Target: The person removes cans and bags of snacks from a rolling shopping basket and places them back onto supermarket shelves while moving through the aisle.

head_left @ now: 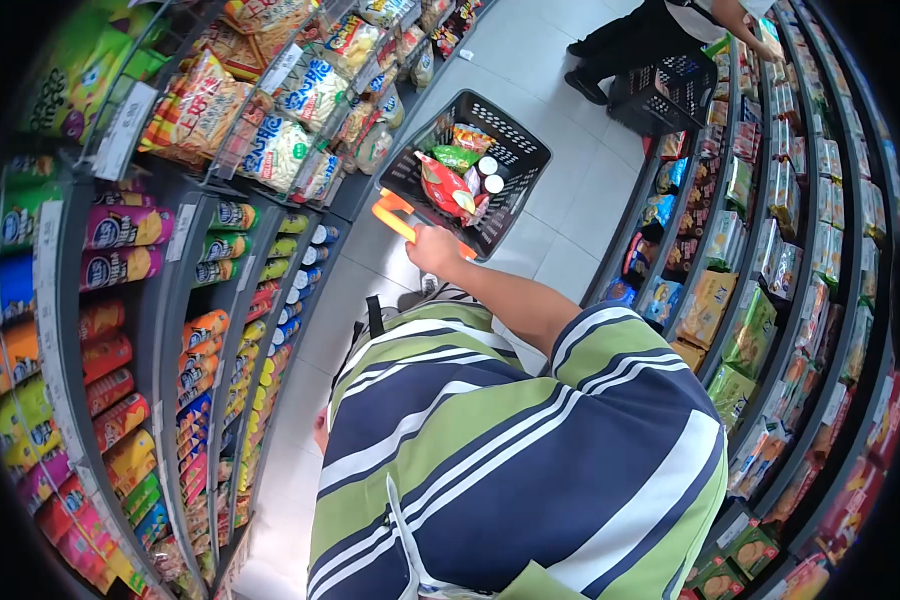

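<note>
My right hand (434, 249) is closed round the orange handle (394, 216) of a black basket (527, 146) in front of me. Inside the basket lie a red bag (446, 187), a green bag (456, 156), an orange packet (473, 138) and containers with white lids (490, 174). Only a small bit of my left hand (320, 430) shows beside the striped shirt, low at the left; its fingers cannot be made out.
Shelves of canisters (122, 227) and snack bags (295, 150) line the left side. Packaged goods (708, 305) fill the curved shelves on the right. A person in dark trousers (630, 45) stands at the top right beside another black basket (660, 95). Pale tiles (560, 190) run between the shelves.
</note>
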{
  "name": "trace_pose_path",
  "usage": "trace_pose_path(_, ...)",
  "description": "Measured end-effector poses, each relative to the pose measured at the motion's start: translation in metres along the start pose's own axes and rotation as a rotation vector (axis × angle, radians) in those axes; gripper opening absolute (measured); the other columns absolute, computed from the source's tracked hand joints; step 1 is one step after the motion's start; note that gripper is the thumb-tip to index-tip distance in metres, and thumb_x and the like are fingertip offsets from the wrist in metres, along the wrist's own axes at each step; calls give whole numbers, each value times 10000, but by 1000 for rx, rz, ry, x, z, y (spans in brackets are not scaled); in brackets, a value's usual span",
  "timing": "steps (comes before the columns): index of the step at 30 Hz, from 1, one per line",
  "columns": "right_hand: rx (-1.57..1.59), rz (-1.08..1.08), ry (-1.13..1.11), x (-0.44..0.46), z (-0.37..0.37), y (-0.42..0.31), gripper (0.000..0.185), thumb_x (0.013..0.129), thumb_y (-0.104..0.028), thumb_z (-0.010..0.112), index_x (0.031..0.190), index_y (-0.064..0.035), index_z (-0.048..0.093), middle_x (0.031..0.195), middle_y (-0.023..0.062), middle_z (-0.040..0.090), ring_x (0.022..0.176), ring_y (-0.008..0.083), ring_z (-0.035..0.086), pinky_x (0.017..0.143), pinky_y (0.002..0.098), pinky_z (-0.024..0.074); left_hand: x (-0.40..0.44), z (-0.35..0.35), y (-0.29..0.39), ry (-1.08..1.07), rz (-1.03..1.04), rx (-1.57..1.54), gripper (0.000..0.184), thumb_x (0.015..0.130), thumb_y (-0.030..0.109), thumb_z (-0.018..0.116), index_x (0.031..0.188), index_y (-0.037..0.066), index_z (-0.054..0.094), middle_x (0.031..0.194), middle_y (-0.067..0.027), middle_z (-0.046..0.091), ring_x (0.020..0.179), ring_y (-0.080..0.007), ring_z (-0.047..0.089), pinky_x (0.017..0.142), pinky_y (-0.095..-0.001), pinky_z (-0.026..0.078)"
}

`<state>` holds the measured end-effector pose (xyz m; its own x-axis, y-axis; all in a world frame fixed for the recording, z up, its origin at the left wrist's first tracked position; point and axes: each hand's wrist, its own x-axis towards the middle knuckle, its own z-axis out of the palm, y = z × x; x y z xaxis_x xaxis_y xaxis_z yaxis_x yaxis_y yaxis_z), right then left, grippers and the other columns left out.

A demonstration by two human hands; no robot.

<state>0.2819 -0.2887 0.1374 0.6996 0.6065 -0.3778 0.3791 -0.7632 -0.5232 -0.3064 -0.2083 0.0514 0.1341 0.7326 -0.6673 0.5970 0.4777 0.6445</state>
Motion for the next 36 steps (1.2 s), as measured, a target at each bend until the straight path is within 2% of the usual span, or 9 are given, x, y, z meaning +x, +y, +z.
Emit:
trace_pose_path(4, -45, -5, 8, -9, 7, -7, 306, 861, -310, 673, 993, -40, 728, 891, 231, 744, 865, 407, 738, 821, 529, 588, 12, 3, 50, 4, 79, -258, 151, 1038, 173, 633, 1059, 48, 714, 936, -48, 711, 848, -137, 660, 775, -304, 531)
trace_pose_path(8, -83, 37, -20, -17, 9, -11, 339, 865, -317, 668, 1056, -42, 717, 942, 230, 750, 911, 406, 741, 841, 522, 590, -22, 12, 107, 106, -48, -192, 172, 1028, 201, 659, 1090, 43, 686, 945, -30, 701, 792, -133, 635, 711, -281, 509)
trace_pose_path(15, -198, 69, 43, -25, 4, -5, 378, 869, -348, 683, 1074, -30, 703, 968, 257, 745, 932, 421, 737, 855, 523, 590, 12, -3, -109, -8, -74, -303, 237, 1002, 219, 678, 1044, -4, 744, 865, -61, 719, 793, -146, 647, 740, -272, 516)
trace_pose_path(20, -258, 66, -7, -56, 32, -13, 396, 857, -334, 713, 1112, -32, 688, 999, 252, 743, 921, 428, 736, 843, 532, 592, -12, -10, -158, -210, -217, 75, 254, 992, 240, 678, 1074, 7, 734, 900, -75, 725, 810, -163, 659, 742, -285, 525)
trace_pose_path(25, 11, 36, -111, -97, 42, -30, 629, 840, -508, 757, 1227, -30, 622, 1035, 277, 728, 1025, 429, 710, 921, 503, 556, 11, -18, -160, -325, -305, 160, 276, 981, 261, 678, 1104, 18, 724, 935, -90, 730, 826, -180, 671, 744, -297, 534)
trace_pose_path(28, 258, 6, -101, -119, 37, -32, 770, 828, -598, 788, 1302, -13, 627, 1073, 186, 706, 993, 307, 707, 875, 424, 560, 32, -17, -86, -163, -527, -48, 315, 970, 303, 661, 1166, 58, 694, 1015, -97, 729, 860, -213, 687, 747, -338, 554)
trace_pose_path(29, 306, 19, -85, -121, 35, -28, 795, 830, -611, 786, 1311, 0, 619, 1079, 151, 683, 989, 258, 681, 863, 376, 553, 39, -24, -43, -202, -445, -10, 308, 983, 293, 639, 1189, 67, 676, 1037, -90, 724, 863, -220, 688, 743, -354, 559)
trace_pose_path(32, 502, 48, 116, -106, 36, -4, 743, 837, -548, 788, 1309, 4, 633, 1100, 217, 704, 996, 338, 700, 931, 440, 543, 68, -31, 65, -206, -308, 32, 274, 1018, 293, 617, 1201, 93, 657, 1015, -61, 708, 858, -204, 677, 731, -357, 547)
trace_pose_path(36, 294, 305, 211, -53, 31, 46, 597, 842, -462, 804, 1207, -17, 647, 1131, 221, 672, 1069, 376, 670, 939, 472, 533, 80, -17, 177, -135, -80, 60, 278, 1040, 359, 628, 1144, 105, 674, 977, -17, 688, 856, -156, 663, 737, -325, 519)
